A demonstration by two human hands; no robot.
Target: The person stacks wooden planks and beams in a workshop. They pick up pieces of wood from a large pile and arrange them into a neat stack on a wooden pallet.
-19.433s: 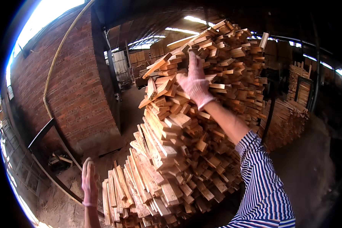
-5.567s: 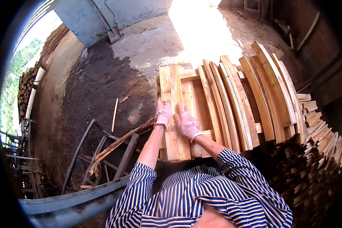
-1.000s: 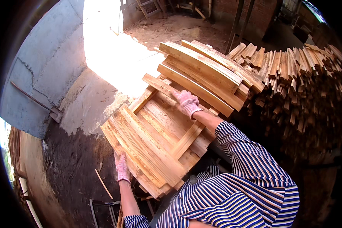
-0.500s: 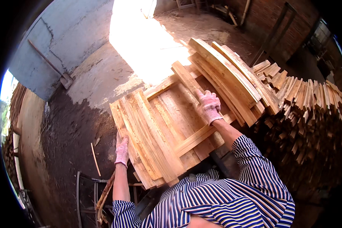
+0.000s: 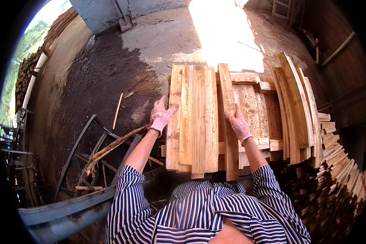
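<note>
Pale wooden planks [image 5: 197, 118] lie side by side, lengthwise away from me, on a wooden frame [image 5: 268, 143] at waist height. My left hand [image 5: 162, 114], in a pinkish work glove, presses against the outer edge of the leftmost plank. My right hand [image 5: 238, 122], gloved the same way, rests on a single narrower plank [image 5: 228, 97] just right of the group. More planks [image 5: 297, 105] stand tilted on edge at the frame's right side.
A stack of short wood slats [image 5: 337, 171] fills the right. Rusty metal bars and sticks [image 5: 97, 150] lie on the dark dirt ground at left. A metal beam [image 5: 65, 207] crosses the lower left. Sunlit concrete [image 5: 223, 36] lies ahead.
The view has swung so the planks now run straight ahead. My right hand has shifted from the frame's far crosspiece onto the narrow plank; my left hand stays at the left edge.
</note>
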